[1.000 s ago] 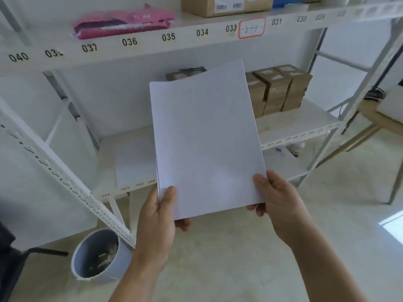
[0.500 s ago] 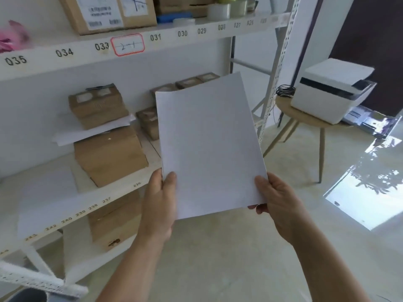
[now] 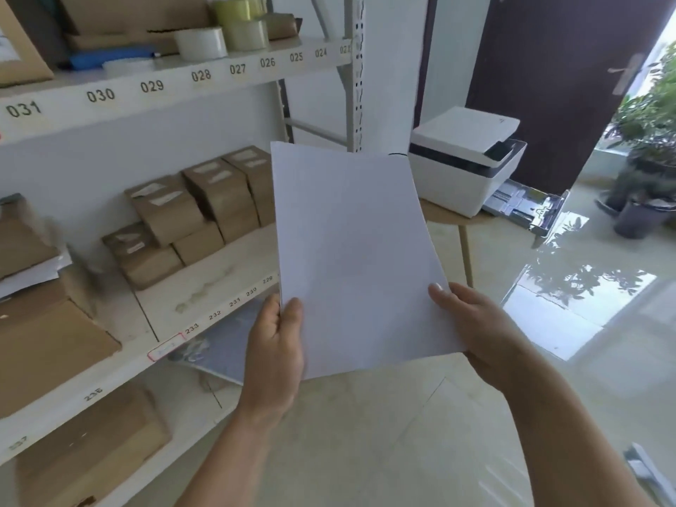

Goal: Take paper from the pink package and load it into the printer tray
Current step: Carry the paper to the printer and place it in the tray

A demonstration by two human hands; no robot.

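Note:
A thin stack of white paper (image 3: 351, 258) is held upright in front of me. My left hand (image 3: 276, 349) grips its lower left corner, thumb on the front. My right hand (image 3: 475, 331) grips the lower right edge. Beyond the sheets, at the upper right, a white printer (image 3: 464, 159) stands on a small round wooden table (image 3: 444, 214). Its grey paper tray (image 3: 526, 206) is pulled out towards the right. The pink package is out of view.
A white numbered shelf rack (image 3: 205, 294) fills the left, carrying brown cardboard boxes (image 3: 205, 203) and tape rolls (image 3: 219, 34). A dark door (image 3: 556, 75) stands behind the printer. Potted plants (image 3: 647, 159) sit at the far right. Glossy floor (image 3: 548, 323) lies between me and the printer.
The view has swung right along the rack: the pink package left the frame and the printer came closer to the middle. Both hands kept their hold on the paper.

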